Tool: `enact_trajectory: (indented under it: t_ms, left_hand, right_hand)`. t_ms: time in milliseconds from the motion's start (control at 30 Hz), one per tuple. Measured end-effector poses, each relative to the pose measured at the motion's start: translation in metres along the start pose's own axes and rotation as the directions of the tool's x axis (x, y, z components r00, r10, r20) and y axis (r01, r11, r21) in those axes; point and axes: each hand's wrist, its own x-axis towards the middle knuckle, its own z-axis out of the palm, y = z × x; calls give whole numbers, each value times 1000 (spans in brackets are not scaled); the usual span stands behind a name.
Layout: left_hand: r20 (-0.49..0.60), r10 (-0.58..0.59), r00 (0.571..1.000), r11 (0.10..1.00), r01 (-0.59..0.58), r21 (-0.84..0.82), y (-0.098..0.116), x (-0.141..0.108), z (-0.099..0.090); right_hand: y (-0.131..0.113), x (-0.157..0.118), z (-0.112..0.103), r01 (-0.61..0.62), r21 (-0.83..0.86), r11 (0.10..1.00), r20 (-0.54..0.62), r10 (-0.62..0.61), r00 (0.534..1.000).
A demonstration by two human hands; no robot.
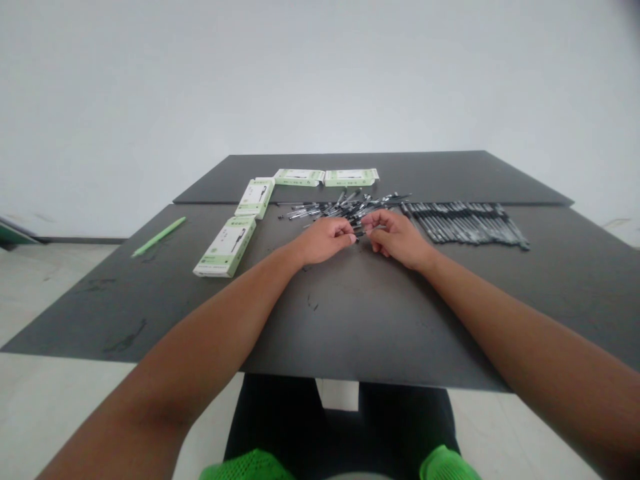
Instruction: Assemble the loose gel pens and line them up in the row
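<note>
Head view: my bare left hand (pixel 325 240) and bare right hand (pixel 395 237) are half-curled at the loose heap of slim black-and-clear plastic pens (pixel 345 208), midway between the left and right edges of the flat dark-grey tabletop (pixel 350 313), any hold unclear, so I'd best pinch singly, lightly.

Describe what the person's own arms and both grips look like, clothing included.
The left forearm and right forearm are bare, with no sleeve, watch or bracelet visible. The left grip and right grip are ungloved, with no markings discernible. Bright green mesh-like fabric shows at the bottom edge, along with dark trousers.
</note>
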Motion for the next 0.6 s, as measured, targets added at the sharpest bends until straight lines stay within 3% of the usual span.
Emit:
enact_trajectory:
  t_ms: [600]
  left_hand:
    - [16,20,1000,1000,-20,11,0,1,0]
  right_hand:
    - [5,2,-1,43,-68,997,31,-41,999]
